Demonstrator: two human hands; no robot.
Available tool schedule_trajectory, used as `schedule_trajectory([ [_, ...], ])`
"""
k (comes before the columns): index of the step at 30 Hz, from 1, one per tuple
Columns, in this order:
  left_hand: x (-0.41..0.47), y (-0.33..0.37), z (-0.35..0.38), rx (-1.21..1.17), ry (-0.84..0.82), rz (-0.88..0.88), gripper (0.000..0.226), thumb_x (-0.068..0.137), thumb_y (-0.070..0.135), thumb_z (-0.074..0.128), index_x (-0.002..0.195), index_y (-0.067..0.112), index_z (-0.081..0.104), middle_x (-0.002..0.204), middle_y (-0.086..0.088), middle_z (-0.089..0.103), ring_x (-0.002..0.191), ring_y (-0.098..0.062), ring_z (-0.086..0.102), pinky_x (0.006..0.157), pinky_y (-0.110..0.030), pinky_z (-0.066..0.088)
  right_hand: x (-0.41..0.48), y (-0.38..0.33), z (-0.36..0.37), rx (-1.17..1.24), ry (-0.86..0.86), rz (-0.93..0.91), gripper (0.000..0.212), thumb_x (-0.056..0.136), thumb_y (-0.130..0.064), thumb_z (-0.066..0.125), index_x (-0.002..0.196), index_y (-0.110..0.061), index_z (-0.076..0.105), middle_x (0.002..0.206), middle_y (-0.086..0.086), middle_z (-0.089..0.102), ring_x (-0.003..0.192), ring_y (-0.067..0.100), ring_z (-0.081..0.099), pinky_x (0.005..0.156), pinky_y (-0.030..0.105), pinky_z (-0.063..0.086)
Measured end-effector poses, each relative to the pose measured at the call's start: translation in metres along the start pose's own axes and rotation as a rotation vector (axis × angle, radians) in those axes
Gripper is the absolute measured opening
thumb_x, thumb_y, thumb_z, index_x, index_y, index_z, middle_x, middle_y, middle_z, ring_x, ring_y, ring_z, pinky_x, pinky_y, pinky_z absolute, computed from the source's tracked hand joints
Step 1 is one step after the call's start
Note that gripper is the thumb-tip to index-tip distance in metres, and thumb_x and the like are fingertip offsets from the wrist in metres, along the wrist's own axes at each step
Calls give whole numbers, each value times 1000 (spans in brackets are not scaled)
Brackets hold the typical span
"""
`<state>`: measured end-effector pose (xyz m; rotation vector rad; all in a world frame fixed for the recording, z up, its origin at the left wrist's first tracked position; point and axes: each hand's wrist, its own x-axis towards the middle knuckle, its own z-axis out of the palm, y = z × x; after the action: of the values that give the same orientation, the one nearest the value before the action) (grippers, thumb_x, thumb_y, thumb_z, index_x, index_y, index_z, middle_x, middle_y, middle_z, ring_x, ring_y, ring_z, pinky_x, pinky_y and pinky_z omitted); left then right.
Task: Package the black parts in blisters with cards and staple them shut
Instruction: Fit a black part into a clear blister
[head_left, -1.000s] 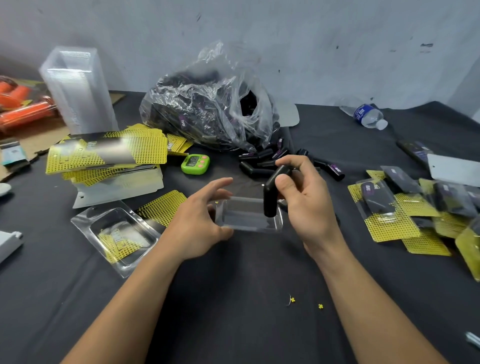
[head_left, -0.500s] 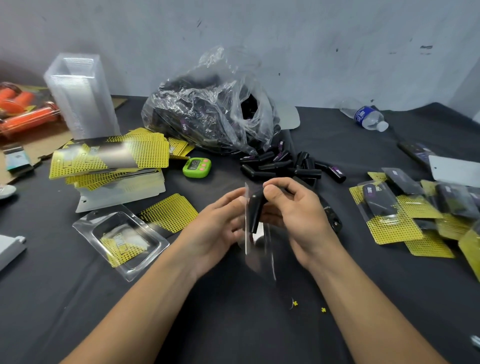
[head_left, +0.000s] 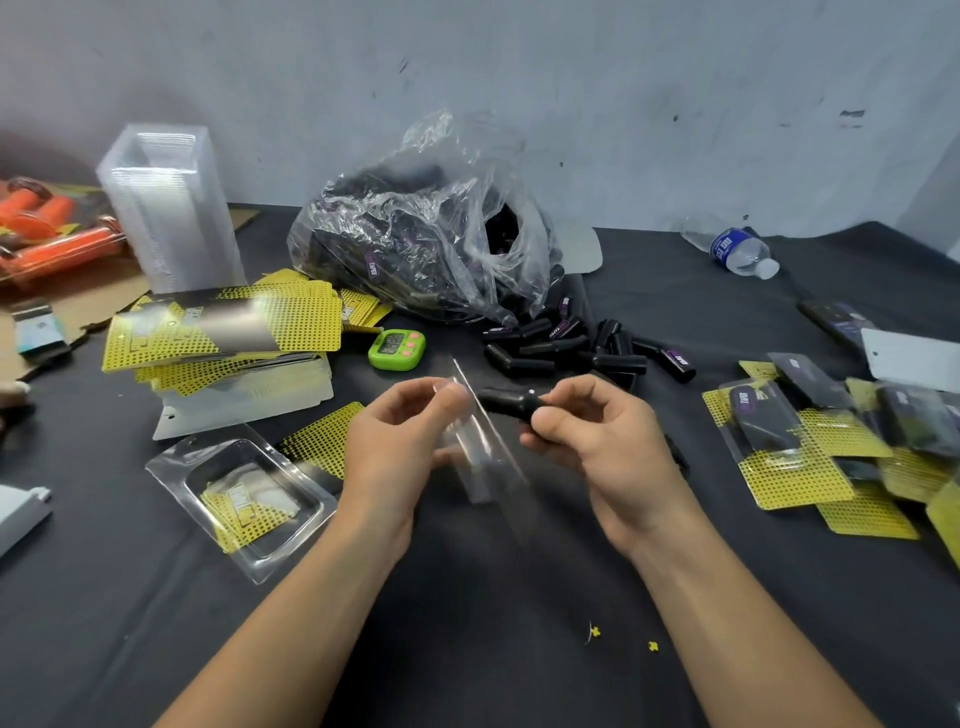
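My left hand (head_left: 400, 447) grips a clear plastic blister (head_left: 483, 441), held on edge above the middle of the black table. My right hand (head_left: 597, 441) pinches a black part (head_left: 506, 402) lying sideways, its tip against the blister's right face. Loose black parts (head_left: 571, 348) lie just behind my hands, spilling from a clear bag (head_left: 426, 249) full of them. Yellow dotted cards (head_left: 223, 327) are stacked at the left. A blister with a card inside (head_left: 244, 493) lies at the lower left. Packed blisters (head_left: 810, 436) pile up at the right.
A tall stack of empty blisters (head_left: 166, 208) stands at the back left beside orange packaged items (head_left: 47, 228). A green timer (head_left: 397, 349) sits behind my left hand. A water bottle (head_left: 737, 252) lies at the back right. A white object (head_left: 21, 512) pokes in at the left edge.
The blister went from lying flat to standing on edge in my left hand. The black part turned from upright to sideways, and my hands drew slightly apart.
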<state>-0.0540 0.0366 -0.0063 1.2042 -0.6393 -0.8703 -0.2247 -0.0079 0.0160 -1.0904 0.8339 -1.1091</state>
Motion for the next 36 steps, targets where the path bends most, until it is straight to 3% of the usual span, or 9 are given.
schedule_trajectory([
  [3,-1,0,1,137,46,68,48,58,53,87,100,30,78,82,-6,70,80,-18,71,62,-39,62,-1,4,5,112,-73,205,21,91,9,65,82,-10,60,77,11,65,66,24,69,65,36,62],
  [6,-3,-5,2,292,37,22,46,64,66,77,101,38,76,75,6,66,77,-18,69,67,-46,63,-2,11,11,156,-70,346,11,98,2,60,91,-6,62,78,10,70,62,21,70,61,33,63],
  [10,-5,-1,6,166,-105,-151,33,99,46,62,88,24,83,91,-4,80,85,-22,77,66,-37,62,0,16,13,204,-10,423,17,103,0,51,96,-4,66,89,15,70,64,20,70,58,30,62],
  [18,-3,7,2,-49,-268,-316,23,96,25,66,83,16,83,90,-5,75,84,-19,75,65,-34,60,4,10,6,434,23,482,14,101,3,49,107,2,62,101,23,65,73,29,73,62,32,64],
  [21,-3,10,2,-2,-227,-308,30,101,30,62,84,16,82,89,-4,76,81,-16,76,60,-33,60,4,4,0,410,-83,409,23,94,13,47,98,-3,63,97,15,67,89,29,69,67,32,63],
  [25,1,16,1,-7,-76,-358,49,98,32,64,51,17,65,63,0,61,48,-13,62,44,-26,54,1,7,-6,127,-193,104,49,76,34,44,88,-5,71,83,8,72,75,16,69,65,26,56],
  [29,-1,18,2,-66,-61,-445,37,99,37,65,69,17,54,56,1,56,41,-10,56,40,-22,52,1,14,-3,-165,-183,-95,46,68,36,63,93,0,74,96,18,76,87,23,71,80,36,56],
  [33,-3,15,5,-40,-65,-465,32,101,41,62,86,12,64,58,-1,56,42,-8,56,41,-21,51,-2,15,2,-200,-223,-181,40,63,26,79,81,-10,77,102,13,79,95,20,75,84,30,57],
  [36,-1,13,5,-14,-20,-408,34,101,42,63,90,10,67,55,0,60,38,-6,53,40,-21,50,-2,13,2,-76,-360,-100,37,71,26,70,89,-6,78,109,18,77,101,27,74,84,33,60],
])
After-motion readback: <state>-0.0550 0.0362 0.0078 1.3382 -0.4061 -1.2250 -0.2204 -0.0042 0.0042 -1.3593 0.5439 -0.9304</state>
